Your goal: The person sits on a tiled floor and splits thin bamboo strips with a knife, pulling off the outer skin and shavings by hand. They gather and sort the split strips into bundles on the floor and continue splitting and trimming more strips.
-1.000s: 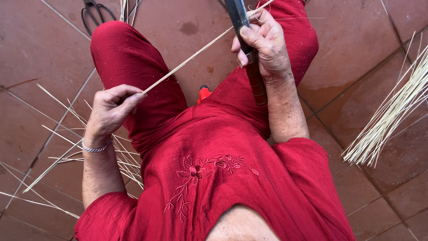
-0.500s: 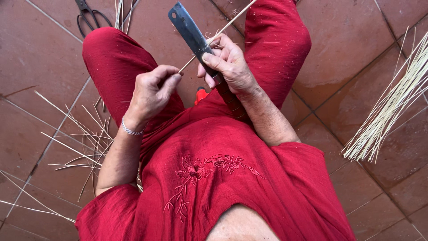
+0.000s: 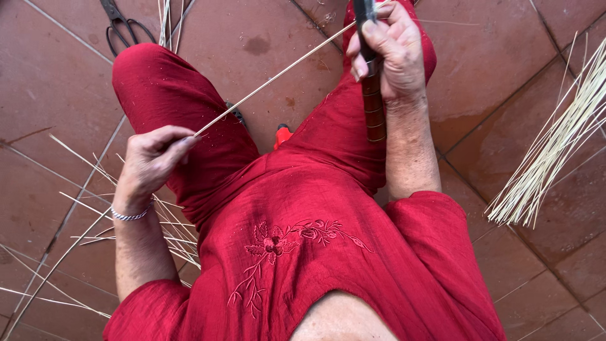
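Over the red-trousered lap, seen from the head camera, the left hand [image 3: 151,161] pinches the near end of a thin pale reed strip [image 3: 278,74] between thumb and fingertips, closed tight on it. The strip runs up and to the right across the gap between the knees to the right hand [image 3: 390,50]. That hand is wrapped fully around a knife [image 3: 371,95] with a brown banded handle, which hangs down along the right thigh; the dark blade points up past the top edge, and the strip meets it at the thumb. A silver bracelet [image 3: 129,215] circles the left wrist.

On the terracotta floor tiles [image 3: 265,38], a bundle of pale reeds [image 3: 549,158] fans out at the right, well apart from the hands. Loose offcut strips [image 3: 95,208] lie scattered beside the left thigh. Black-handled scissors [image 3: 120,25] rest near the top left, and a small red-orange object [image 3: 283,134] peeks out between the legs. No packages, labels or signs show.
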